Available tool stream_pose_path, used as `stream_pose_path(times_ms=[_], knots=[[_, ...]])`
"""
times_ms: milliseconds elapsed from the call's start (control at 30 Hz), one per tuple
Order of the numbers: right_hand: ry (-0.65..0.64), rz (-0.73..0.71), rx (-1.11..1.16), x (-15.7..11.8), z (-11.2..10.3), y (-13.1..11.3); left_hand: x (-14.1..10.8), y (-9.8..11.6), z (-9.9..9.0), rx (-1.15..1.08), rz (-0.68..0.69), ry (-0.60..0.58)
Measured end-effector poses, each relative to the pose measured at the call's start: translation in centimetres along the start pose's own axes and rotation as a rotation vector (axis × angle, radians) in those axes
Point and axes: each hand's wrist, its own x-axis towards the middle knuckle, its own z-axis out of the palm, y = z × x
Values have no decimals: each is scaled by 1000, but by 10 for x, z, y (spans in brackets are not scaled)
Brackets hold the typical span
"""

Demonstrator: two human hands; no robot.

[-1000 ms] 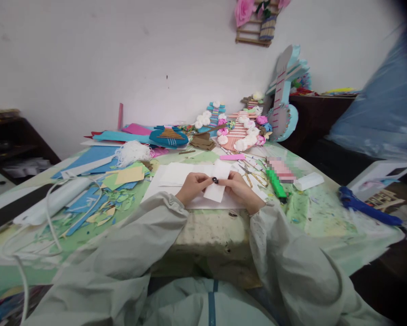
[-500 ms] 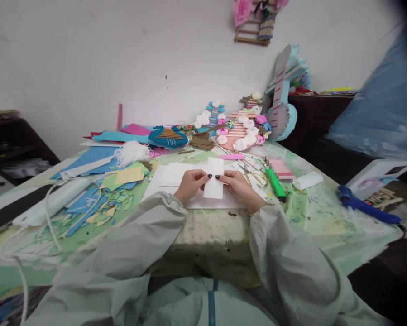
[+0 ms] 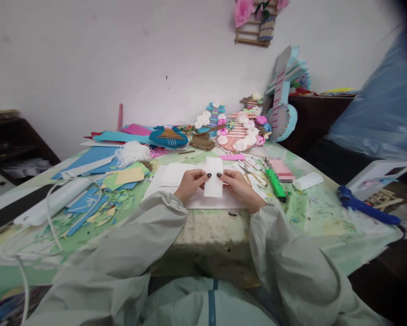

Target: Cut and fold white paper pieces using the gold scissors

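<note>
A narrow white strip of paper (image 3: 213, 183) stands upright between my hands, above the front of the table. My left hand (image 3: 192, 184) pinches its left edge, thumb on the face toward me and fingers behind. On the opposite edge, my right hand (image 3: 240, 186) pinches it the same way. Both sets of fingertips behind the strip are partly hidden. Beneath my hands lies a larger white sheet (image 3: 203, 203), with more white paper (image 3: 171, 174) on its left part.
Scissors (image 3: 254, 174) and a green utility knife (image 3: 275, 184) lie to the right, with a blue-handled tool (image 3: 368, 207) farther out. White string (image 3: 132, 154), paper scraps (image 3: 122, 199) and a white cable (image 3: 50, 222) are at left. Decorated paper instruments (image 3: 169, 136) line the back.
My thumbs have moved apart toward the strip's two edges, the right one most. The strip now looks slightly shorter and flatter, still held in both hands.
</note>
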Motion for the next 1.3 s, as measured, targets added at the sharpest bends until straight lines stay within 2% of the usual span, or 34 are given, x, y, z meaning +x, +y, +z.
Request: stream_pose_path(times_ms=[200, 467, 633, 700, 800, 933, 1133, 1300], knots=[[112, -52, -41, 1, 2, -1, 0, -1, 2, 71, 46, 41], [118, -69, 29, 2, 3, 1, -1, 1, 4, 62, 33, 43], [-9, -38, 98, -3, 8, 1, -5, 3, 8, 78, 17, -13], [-23, -21, 136, -4, 9, 1, -6, 4, 10, 86, 10, -48], [51, -3, 194, -3, 8, 0, -7, 5, 11, 80, 8, -86], [158, -43, 249, -1, 6, -2, -6, 3, 12, 85, 13, -69], [91, 5, 176, -3, 8, -1, -10, 2, 13, 105, 24, -128], [184, -35, 175, -1, 8, -3, -11, 4, 14, 122, 17, -150]])
